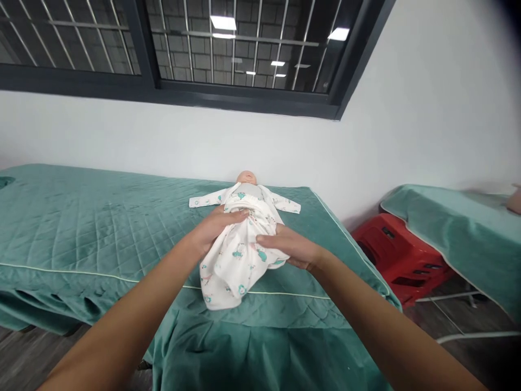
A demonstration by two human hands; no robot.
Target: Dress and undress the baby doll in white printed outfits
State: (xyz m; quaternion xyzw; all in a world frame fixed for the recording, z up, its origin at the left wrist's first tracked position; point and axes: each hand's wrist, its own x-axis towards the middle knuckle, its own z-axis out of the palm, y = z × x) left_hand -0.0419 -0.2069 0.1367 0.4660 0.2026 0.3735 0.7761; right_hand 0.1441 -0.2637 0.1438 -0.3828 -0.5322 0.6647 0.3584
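Note:
A baby doll [246,177] lies on its back on a bed with a green quilted cover [134,217], its head toward the wall. White printed baby clothing [240,260] covers its body, with both long sleeves spread out sideways. The lower part of the cloth is bunched up and hangs toward me over the bed's near edge. My left hand [215,225] grips the cloth from the left, thumb on top. From the right, my right hand [295,244] holds the cloth, its thumb lying over it and its fingers partly hidden underneath. The doll's legs are out of sight.
Behind the bed stands a white wall [171,136] with a dark-framed barred window [244,98]. To the right are red plastic stools [402,255] and another green-covered bed [468,222]. A gap with metal legs separates the two beds.

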